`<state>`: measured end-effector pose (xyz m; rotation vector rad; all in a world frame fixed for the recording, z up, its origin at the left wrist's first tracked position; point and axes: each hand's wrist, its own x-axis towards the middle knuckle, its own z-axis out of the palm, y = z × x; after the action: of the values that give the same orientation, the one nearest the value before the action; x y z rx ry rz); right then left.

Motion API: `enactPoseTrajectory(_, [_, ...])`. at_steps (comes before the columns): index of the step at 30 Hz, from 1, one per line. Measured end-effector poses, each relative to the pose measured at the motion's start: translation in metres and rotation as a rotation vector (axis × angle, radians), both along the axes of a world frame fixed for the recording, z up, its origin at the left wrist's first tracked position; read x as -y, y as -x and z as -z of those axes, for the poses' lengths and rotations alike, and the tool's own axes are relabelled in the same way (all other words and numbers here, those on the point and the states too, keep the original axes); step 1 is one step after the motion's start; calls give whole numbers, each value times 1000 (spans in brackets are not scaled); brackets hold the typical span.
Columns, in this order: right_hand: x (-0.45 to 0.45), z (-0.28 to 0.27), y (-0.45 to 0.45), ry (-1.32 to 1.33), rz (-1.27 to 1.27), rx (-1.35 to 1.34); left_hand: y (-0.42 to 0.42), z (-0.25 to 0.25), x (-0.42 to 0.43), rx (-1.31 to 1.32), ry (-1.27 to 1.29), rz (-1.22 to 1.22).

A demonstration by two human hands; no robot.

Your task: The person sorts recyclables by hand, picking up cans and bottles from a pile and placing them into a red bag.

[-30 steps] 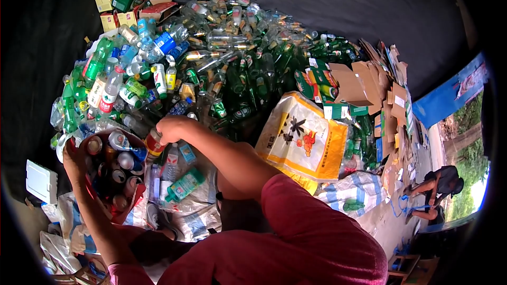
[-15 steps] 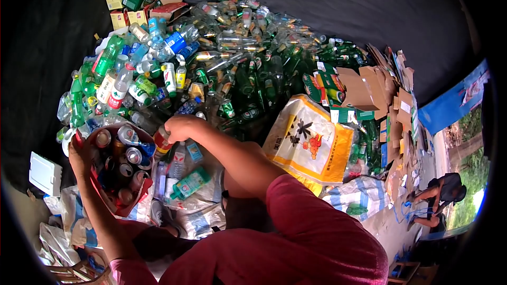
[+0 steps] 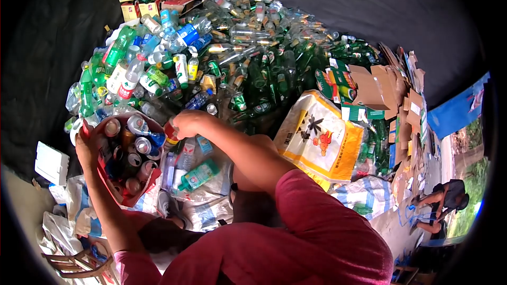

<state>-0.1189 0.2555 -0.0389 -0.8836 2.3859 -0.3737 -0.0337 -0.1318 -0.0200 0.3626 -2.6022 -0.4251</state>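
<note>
My left hand [image 3: 87,146] is closed on the upper left rim of a red cardboard box [image 3: 151,183], which stands tilted toward me. Inside the box lie several drink cans [image 3: 143,145], silver, red and dark. Just off the box's right edge, my right hand [image 3: 186,124] is closed around a red can with a yellowish patch [image 3: 170,132]; my fingers cover part of it. Below that hand lie a clear plastic bottle [image 3: 185,157] and a green-tinted bottle with a teal label [image 3: 198,174].
A heap of plastic bottles [image 3: 134,76] and green glass bottles [image 3: 259,74] rises ahead. To the right are a white and yellow sack [image 3: 319,137] and flattened cardboard [image 3: 377,89]. A white foam box [image 3: 52,163] stands left. Another person [image 3: 446,200] bends over at far right.
The whole view has shifted slightly, so most things sit further right. Both hands keep their holds, and the red can stays beside the box's right edge.
</note>
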Motion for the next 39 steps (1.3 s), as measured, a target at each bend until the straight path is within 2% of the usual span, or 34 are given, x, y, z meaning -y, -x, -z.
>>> enactPoseTrajectory(2, [2, 3, 0, -7, -12, -71, 1, 2, 3, -18, -15, -29])
enactPoseTrajectory(6, [2, -5, -3, -33, -23, 1, 1, -8, -5, 66, -106, -82])
enactPoseTrajectory(9, [2, -9, -5, -18, -30, 5, 1, 1, 5, 41, -118, 2])
enactPoseTrajectory(10, [1, -10, -5, -15, -27, 9, 2, 6, 8, 44, -129, -49])
enactPoseTrajectory(12, [0, -6, -2, -1, -36, 5, -3, -16, -13, 98, -197, -87])
enactPoseTrajectory(18, [-13, -2, 17, 47, -54, 7, -10, -27, -26, 67, -140, -100])
enactPoseTrajectory(22, [-49, 12, 42, 229, 110, -6, -11, -27, -25, 95, -144, -66])
enactPoseTrajectory(26, [-91, -6, 55, 303, 386, 270, -9, -29, -37, -35, -164, -58])
enactPoseTrajectory(27, [-101, -6, 59, 345, 428, 290, -9, -28, -31, 78, -172, -110])
enactPoseTrajectory(28, [-110, -7, 62, 388, 471, 306, -12, -35, -38, 84, -234, -93])
enactPoseTrajectory(31, [-130, -17, 61, 367, 561, 274, -10, -26, -28, 75, -181, -92])
enactPoseTrajectory(34, [-157, -14, 64, 424, 654, 332, -11, -29, -34, 45, -151, -118])
enactPoseTrajectory(39, [-197, -28, 63, 548, 824, 274, -9, -29, -38, 7, -123, -129])
